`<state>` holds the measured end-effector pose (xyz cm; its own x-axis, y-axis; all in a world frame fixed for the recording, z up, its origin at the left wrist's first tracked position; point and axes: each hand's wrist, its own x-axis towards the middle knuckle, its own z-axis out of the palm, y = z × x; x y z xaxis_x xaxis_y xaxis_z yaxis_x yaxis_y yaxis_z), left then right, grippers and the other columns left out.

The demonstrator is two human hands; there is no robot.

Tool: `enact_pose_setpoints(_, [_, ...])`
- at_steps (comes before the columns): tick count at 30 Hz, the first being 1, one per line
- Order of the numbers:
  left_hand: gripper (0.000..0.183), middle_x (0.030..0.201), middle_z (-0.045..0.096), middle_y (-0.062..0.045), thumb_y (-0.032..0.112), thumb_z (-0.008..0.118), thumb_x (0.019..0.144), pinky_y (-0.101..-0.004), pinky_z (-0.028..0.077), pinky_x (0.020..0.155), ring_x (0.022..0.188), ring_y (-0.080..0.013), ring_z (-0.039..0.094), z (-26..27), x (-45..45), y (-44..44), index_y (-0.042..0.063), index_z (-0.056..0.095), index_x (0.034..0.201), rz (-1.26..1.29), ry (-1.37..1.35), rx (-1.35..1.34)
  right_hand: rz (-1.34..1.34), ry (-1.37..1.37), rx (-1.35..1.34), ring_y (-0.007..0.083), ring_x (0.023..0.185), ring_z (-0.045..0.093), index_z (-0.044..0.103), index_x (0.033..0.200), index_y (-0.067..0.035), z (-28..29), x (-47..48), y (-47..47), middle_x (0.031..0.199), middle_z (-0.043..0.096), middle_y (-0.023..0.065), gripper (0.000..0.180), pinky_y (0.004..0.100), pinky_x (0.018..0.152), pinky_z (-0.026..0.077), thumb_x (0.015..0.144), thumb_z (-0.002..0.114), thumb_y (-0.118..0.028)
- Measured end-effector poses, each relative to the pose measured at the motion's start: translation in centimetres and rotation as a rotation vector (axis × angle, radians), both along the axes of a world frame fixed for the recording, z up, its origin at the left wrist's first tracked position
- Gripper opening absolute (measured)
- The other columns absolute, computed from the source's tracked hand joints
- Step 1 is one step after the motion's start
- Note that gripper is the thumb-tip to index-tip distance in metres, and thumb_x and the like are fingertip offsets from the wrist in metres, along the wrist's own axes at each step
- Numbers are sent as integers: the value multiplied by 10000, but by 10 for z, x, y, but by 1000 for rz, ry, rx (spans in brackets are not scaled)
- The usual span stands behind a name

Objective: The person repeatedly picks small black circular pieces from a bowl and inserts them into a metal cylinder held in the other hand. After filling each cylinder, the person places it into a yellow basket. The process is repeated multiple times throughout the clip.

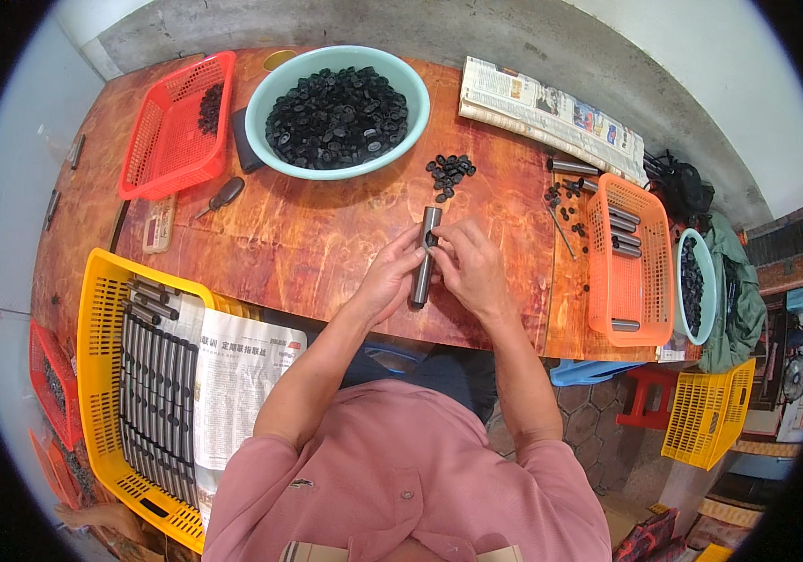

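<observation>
A grey metal tube [424, 277] stands out lengthwise between my hands over the front part of the wooden table. My left hand [391, 270] grips it from the left, its thumb lying across the tube. From the other side my right hand [471, 263] pinches a small black cap [431, 239] against the tube's side, above the middle. Fingers partly cover the cap, so how far it is seated cannot be seen. Just beyond the tube's far end lies a loose pile of black caps [452, 171].
Black caps fill a light-blue basin [337, 172]. A red basket [176, 140], screwdriver [222, 197] and folded newspaper [556, 112] lie around. Tubes sit in an orange basket [629, 281] on the right and a yellow crate [96, 393] on the left. A thin rod [563, 235] lies near scattered caps.
</observation>
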<state>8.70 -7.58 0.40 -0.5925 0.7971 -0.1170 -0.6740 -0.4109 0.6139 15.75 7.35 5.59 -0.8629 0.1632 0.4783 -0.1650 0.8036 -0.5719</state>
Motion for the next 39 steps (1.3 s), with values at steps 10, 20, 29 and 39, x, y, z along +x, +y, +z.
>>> enact_pose_setpoints(10, [432,1304,582,-78,150,496,1081,-334,560,884,1112,-163,618,-5,2,1,31,419,1489,21,18,-40,-59,124,283,303,745,657,727,1038,-50,3,7,-5,868,645,107,239,396,650,528,803,769,-50])
enact_pose_setpoints(20, [337,819,647,-50,322,468,1078,-227,482,490,587,-105,603,19,8,1,23,624,1080,-58,167,-348,-144,-11,-487,167,740,659,703,1146,-16,-24,13,-1,927,664,80,255,290,627,518,895,713,-61])
enact_pose_setpoints(29, [350,723,615,-19,336,472,1089,-225,453,465,522,-85,556,19,10,9,35,619,986,-107,225,-431,-100,-284,-948,98,718,629,643,1212,29,-18,12,9,882,693,51,313,243,619,502,946,700,-128])
enact_pose_setpoints(39, [316,763,628,-29,315,488,1091,-239,474,548,588,-89,572,20,11,8,33,616,1024,-185,382,-473,-93,-218,-1176,91,723,625,604,1199,39,-20,16,13,938,696,61,269,229,614,498,966,666,-81])
